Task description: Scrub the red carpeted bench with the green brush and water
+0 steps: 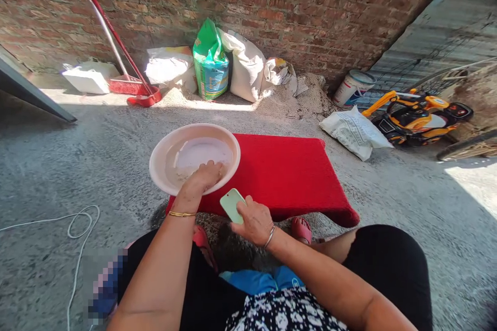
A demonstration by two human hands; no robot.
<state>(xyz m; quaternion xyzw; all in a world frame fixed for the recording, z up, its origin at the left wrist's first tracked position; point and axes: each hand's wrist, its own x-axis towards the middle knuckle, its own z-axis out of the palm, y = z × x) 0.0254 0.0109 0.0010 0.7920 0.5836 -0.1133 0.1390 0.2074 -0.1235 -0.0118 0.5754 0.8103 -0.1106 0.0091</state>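
My right hand [254, 219] grips a pale green phone case [232, 205], a flat rounded rectangle with a small dark hole near one corner. It is held just off the near edge of the red-covered table [283, 173], to the right of the basin. A pale pink basin [163, 158] with shallow water stands on the table's left end. Inside it, my left hand [205, 176] reaches over the near rim with fingers curled down into the water. Whatever those fingers hold, if anything, is hidden.
Along the brick wall stand a green sack [212, 70], a white sack [246, 70], a red dustpan [145, 98] and a paint bucket [353, 88]. A yellow toy excavator [419, 116] is on the right. A white cable [83, 238] loops over the floor on the left.
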